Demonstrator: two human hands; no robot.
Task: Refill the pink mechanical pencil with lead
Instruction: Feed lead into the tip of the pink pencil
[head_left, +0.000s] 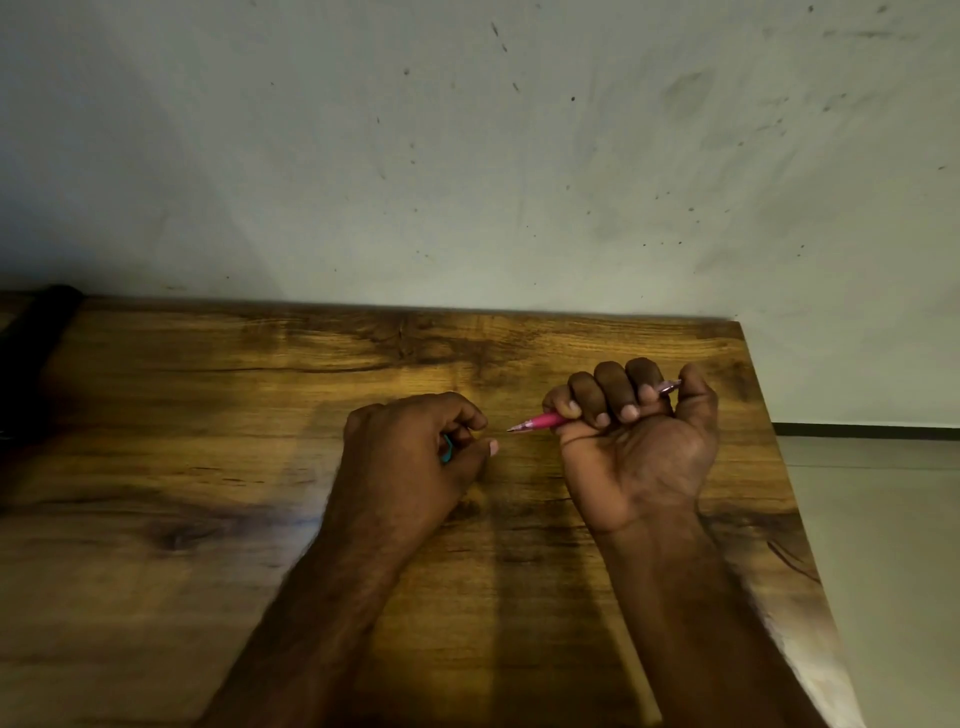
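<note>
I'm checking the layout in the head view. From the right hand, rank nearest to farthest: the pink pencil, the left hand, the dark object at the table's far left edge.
1. Pink pencil: gripped in the right hand itself.
2. Left hand: just left, past the pencil's tip.
3. Dark object: far left edge of the table.

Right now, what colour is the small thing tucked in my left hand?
Teal, peeking out between the fingers of the left hand as a small item; head view.

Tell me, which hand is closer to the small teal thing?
Left. The left hand grips the teal thing; the right hand is off to its right, gripping the pink pencil.
</note>
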